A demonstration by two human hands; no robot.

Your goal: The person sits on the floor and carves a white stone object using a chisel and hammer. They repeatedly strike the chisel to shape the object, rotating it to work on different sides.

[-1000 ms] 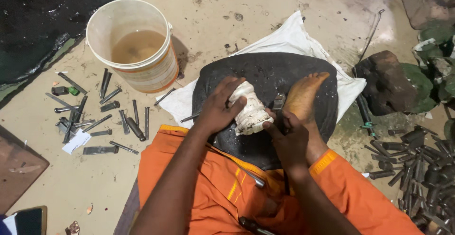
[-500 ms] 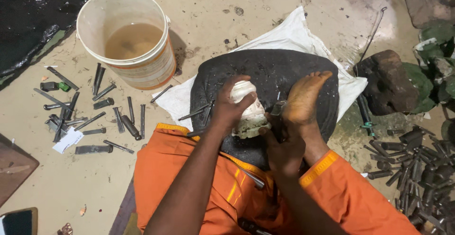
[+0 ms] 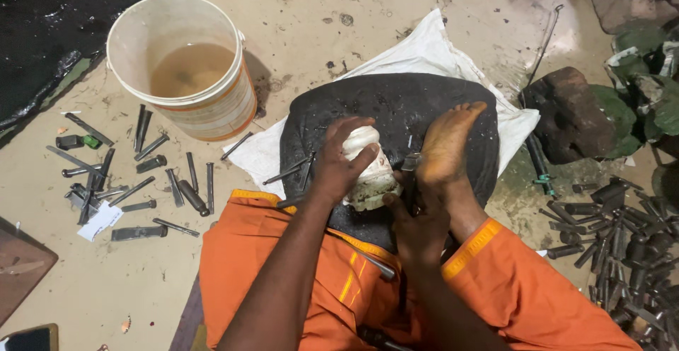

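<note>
Fingers of the left hand [image 3: 338,168] clench over the top of a pale carved stone piece [image 3: 366,169], pressing it down on the dark round slab [image 3: 396,107] near the middle of the scene. The right hand [image 3: 416,218] grips a thin dark metal tool [image 3: 409,174] just right of the piece, its tip at the stone; the bare foot [image 3: 449,146] braces alongside. To work this well, the piece should stay pinned flat and the tool be guided with short, controlled strokes so it does not skid off the curve. Under the slab lies a white sack [image 3: 424,50]. Far left stands a white bucket [image 3: 212,110] holding murky brown water [image 3: 189,68]. Loose chisels [image 3: 141,174] lie scattered left, more at the right [image 3: 622,231].
</note>
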